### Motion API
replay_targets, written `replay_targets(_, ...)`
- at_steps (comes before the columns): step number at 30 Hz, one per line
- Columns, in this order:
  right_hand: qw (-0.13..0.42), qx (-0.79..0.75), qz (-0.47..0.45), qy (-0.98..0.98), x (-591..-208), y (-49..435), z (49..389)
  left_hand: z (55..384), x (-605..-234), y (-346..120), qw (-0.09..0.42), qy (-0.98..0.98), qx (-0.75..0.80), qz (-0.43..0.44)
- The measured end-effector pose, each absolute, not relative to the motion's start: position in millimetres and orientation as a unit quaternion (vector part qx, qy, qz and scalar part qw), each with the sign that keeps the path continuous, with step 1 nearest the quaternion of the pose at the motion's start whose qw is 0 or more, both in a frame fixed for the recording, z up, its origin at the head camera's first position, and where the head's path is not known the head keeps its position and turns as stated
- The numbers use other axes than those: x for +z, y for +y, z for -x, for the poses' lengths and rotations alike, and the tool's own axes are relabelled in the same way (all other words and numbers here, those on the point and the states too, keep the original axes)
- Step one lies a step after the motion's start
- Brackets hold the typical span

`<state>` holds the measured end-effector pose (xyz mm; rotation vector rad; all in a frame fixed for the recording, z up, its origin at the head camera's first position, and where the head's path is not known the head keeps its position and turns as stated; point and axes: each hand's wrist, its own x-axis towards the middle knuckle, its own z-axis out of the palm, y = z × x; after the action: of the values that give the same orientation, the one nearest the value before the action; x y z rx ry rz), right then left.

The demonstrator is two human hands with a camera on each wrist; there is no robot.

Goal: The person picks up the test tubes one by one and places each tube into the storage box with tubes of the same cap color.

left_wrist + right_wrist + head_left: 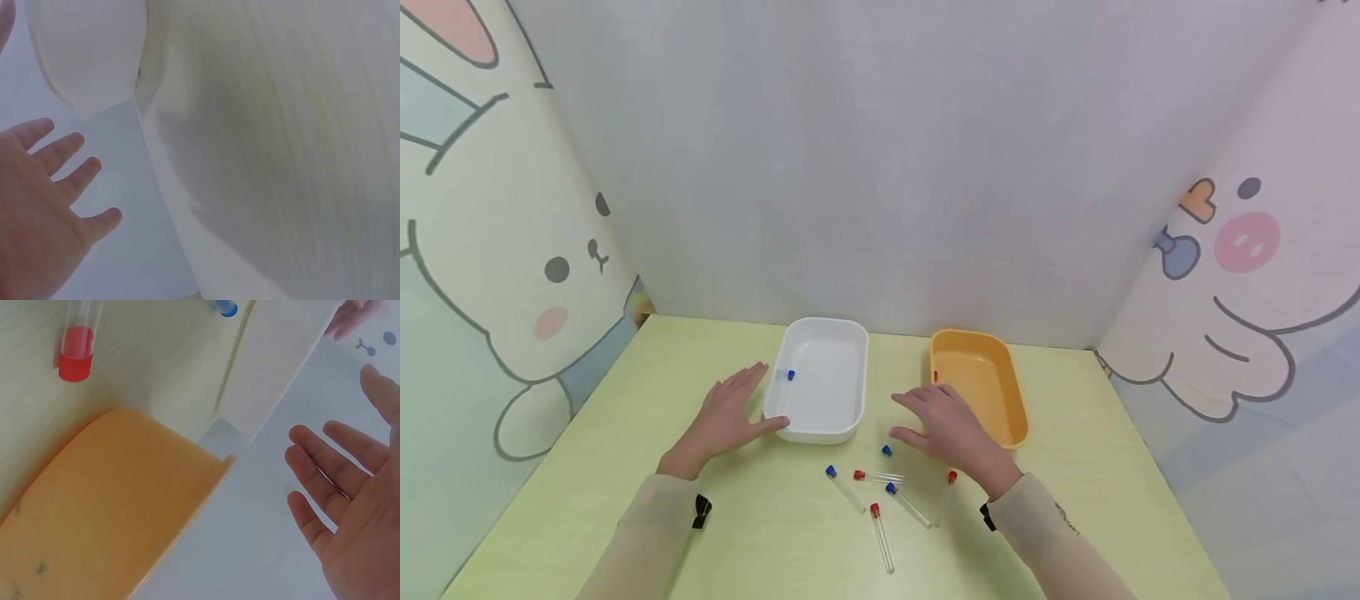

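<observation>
My left hand point(726, 421) is held with spread fingers at the left side of a white tray point(859, 375), its thumb over the tray's near left corner; whether it touches cannot be told. A blue cap point(791, 375) shows inside that tray. Above the near left edge of an orange tray point(1017, 392) hovers my right hand point(951, 429), fingers extended and holding nothing. A red cap point(936, 377) is visible at this tray's left wall. Between the hands and nearer me lie clear test tubes, some red-capped point(875, 509), some blue-capped point(831, 472).
The trays stand near the back edge of a pale yellow-green table point(760, 533), with a gap between them. Behind rises a plain grey-white curtain point(880, 167). Panels with cartoon animals flank the table on the left and right.
</observation>
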<state>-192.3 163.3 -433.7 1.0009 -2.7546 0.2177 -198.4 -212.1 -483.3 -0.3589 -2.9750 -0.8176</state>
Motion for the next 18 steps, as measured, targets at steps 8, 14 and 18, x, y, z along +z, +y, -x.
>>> replay_targets(8, 0.116, 0.062, -0.37, -0.919, -449, 145, 184, 200, -492, -215, 0.021, -0.952, -0.277, 0.128)
replay_targets(14, 0.091, 0.067, -0.374, -0.92, -458, 127, 176, 202, -497, -217, 0.035, -0.948, -0.284, 0.139)
replay_targets(18, 0.067, 0.057, -0.374, -0.923, -463, 114, 174, 204, -500, -218, 0.035, -0.947, -0.288, 0.141)
